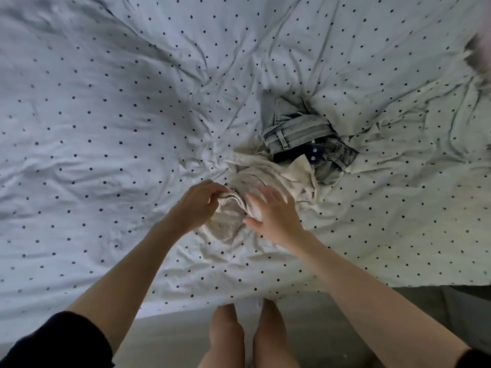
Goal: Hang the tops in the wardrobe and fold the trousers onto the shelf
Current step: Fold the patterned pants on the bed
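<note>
Duvet (111,123), white with dark dots and heavily creased, fills most of what I see from the head camera, and the clothes lie right of its middle. My left hand (198,205) reaches in from the lower left, fingers curled and pinching a ribbed edge of the cream top (268,179); the top sits directly under and just beyond that hand, bunched into a loose heap on the duvet. A fold of it runs from the left fingers across to my right hand (273,216), which lies close beside, fingers spread and fairly straight, the palm over the near side of the same heap. I cannot tell whether that palm presses the cloth or hovers just above it. The two hands are near each other, with only the pinched fold between them. Further out and to the right, the jeans (300,131) lie crumpled, pale denim with the waistband showing, touching the far edge of the top and partly overlapped by it. Both hands are clear of the jeans. At the bottom, my bare legs (247,338) stand against the bed edge.
</note>
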{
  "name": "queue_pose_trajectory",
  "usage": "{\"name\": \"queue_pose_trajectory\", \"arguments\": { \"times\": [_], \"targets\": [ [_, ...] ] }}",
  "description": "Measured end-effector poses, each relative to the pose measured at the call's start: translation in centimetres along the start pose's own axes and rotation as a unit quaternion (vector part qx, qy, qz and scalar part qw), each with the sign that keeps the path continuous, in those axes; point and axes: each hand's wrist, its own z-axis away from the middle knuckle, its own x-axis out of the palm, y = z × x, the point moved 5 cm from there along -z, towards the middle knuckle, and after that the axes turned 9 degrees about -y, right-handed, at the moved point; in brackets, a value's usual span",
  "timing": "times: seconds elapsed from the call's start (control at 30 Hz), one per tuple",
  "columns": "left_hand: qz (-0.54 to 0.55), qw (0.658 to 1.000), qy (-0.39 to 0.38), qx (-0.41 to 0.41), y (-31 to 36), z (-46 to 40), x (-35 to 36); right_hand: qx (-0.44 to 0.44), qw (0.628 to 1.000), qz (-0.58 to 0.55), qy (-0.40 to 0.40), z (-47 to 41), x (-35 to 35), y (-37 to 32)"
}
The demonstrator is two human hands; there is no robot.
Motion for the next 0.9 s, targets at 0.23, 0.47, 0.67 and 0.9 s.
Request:
{"name": "queue_pose_trajectory", "arguments": {
  "times": [0.23, 0.47, 0.67, 0.9],
  "targets": [
    [-0.029, 0.992, 0.064, 0.108, 12.1, 0.7, -9.4, -0.024, 0.974, -0.146, 0.17, 1.9, -11.1, -0.9],
    [-0.07, 0.968, 0.167, 0.175, 20.6, 4.3, -20.2, 0.015, 0.967, -0.035, 0.251, 5.3, -22.3, 0.3],
    [-0.165, 0.96, 0.157, 0.161, 22.1, 6.1, -22.8, 0.03, 0.948, -0.005, 0.316, 10.8, -32.5, 2.2],
    [-0.161, 0.913, 0.341, 0.157, 27.2, 8.4, -29.6, 0.052, 0.919, 0.034, 0.389, 16.9, -40.2, 1.5]
  ]
}}
